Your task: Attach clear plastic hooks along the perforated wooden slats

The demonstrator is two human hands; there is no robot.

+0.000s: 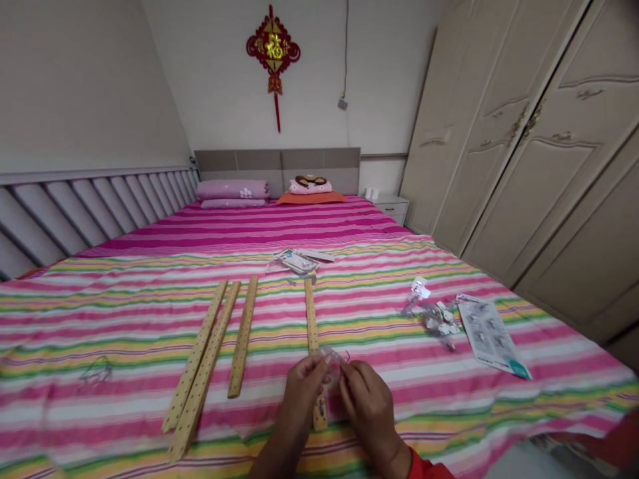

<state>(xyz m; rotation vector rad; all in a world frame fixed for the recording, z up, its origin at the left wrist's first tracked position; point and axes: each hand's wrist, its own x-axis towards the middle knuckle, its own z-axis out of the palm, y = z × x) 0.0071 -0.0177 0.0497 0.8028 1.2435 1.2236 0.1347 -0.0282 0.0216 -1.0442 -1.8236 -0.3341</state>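
My left hand [301,387] pinches a small clear plastic piece [329,352] between thumb and fingers. Closed on the other side of this piece is my right hand [368,400], with a thin curved metal hook [348,356] showing at its fingertips. Whether the hook is joined to the plastic, I cannot tell. Beneath both hands lies a wooden strip with holes [311,316], partly covered by them. A small dark piece sits on its near end. Several more perforated wooden strips [243,339] rest to the left, pointing away from me.
Striped cloth [399,412] covers the bed. On the right are plastic bags of small white parts [442,319] and a blister card [492,336]. Opened packaging [299,261] lies beyond the strips. A thin wire piece [97,371] lies left. Wardrobes [549,153] line the right.
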